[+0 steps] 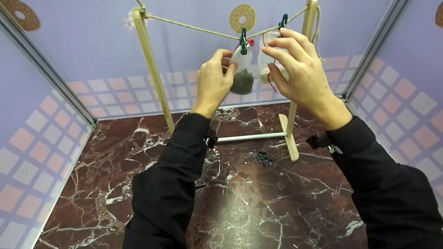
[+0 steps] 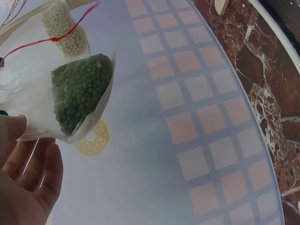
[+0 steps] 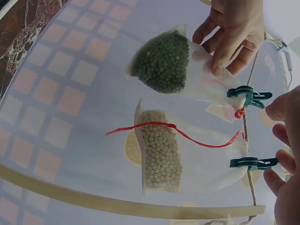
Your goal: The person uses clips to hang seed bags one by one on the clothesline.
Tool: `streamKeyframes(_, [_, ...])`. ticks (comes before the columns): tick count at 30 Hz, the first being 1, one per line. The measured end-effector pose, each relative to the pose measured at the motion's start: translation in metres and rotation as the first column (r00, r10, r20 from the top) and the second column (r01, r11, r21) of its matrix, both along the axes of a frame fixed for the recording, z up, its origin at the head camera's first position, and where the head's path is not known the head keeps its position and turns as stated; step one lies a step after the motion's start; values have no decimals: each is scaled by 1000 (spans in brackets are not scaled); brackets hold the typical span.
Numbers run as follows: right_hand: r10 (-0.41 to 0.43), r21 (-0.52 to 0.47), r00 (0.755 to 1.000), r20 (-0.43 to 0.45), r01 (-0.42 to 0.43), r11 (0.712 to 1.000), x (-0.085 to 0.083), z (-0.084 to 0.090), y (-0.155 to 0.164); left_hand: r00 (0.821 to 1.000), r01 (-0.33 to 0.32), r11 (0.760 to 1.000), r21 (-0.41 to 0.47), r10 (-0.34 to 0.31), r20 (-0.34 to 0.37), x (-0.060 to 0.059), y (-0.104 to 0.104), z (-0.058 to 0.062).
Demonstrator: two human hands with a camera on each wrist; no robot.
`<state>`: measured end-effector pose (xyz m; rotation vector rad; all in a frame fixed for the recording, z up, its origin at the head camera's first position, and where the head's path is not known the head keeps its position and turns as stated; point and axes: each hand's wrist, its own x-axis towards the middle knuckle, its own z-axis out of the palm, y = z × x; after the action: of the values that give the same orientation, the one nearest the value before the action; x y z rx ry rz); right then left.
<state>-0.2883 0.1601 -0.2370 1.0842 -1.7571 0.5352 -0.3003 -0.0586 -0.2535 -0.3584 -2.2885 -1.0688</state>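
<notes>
Green bag (image 1: 242,74): your left hand (image 1: 213,81) pinches it. White bag's peg (image 1: 283,21): right hand (image 1: 297,69) open at it; steady bag, squeeze squarely.

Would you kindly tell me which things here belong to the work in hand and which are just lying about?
In hand:
- green-bean bag, held by left hand
- white-bean bag, by right hand
- green clips
- rope
- wooden stand

Lying about:
- dark clip on marble floor

soft even light (floor glare)
</notes>
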Motion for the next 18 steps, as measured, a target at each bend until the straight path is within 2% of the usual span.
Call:
streamKeyframes(6, [11, -6, 999, 31, -11, 1000, 6, -9, 4, 998, 42, 997, 62, -39, -53, 4, -4, -8])
streamKeyframes(12, [21, -8, 997, 70, -20, 1000, 11, -24, 8, 993, 109, 988, 111, -103, -58, 14, -10, -21])
streamKeyframes(18, [31, -3, 991, 132, -31, 1000, 17, -45, 12, 988, 142, 987, 70, -137, -78, 25, -15, -41])
